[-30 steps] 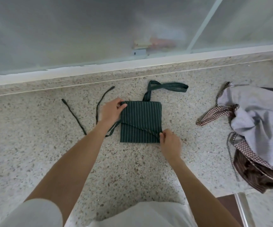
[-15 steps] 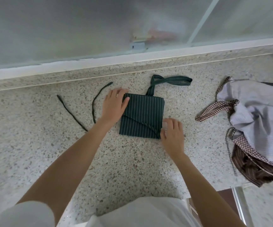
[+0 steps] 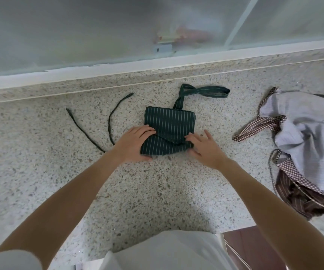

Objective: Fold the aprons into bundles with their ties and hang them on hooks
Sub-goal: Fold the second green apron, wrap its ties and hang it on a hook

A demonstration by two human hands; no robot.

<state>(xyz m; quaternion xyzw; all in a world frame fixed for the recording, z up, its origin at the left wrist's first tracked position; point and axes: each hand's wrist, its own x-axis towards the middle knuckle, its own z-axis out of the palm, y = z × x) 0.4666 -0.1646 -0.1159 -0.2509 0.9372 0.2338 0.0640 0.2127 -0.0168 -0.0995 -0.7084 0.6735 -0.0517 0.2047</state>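
A dark green pinstriped apron [image 3: 169,123] lies folded into a small square on the speckled stone counter [image 3: 157,191]. Its near edge is lifted and turned over toward the far side. My left hand [image 3: 134,143] grips the near-left corner, fingers on top and thumb below. My right hand [image 3: 204,147] pinches the near-right corner of the turned edge, with its outer fingers spread on the counter. The neck loop [image 3: 204,91] trails off the far edge to the right. Two thin dark ties [image 3: 88,131] run out from under my left hand to the left.
A heap of other aprons sits at the right: a pale lilac one [image 3: 311,133] with brown checked trim over a brown striped one [image 3: 301,199]. A frosted window and white sill [image 3: 118,67] close the back. A brown cabinet front [image 3: 254,248] shows below the counter edge.
Both hands slid down from the apron's far-left corner and right side to its near corners. The near edge has been lifted and turned over onto the square.
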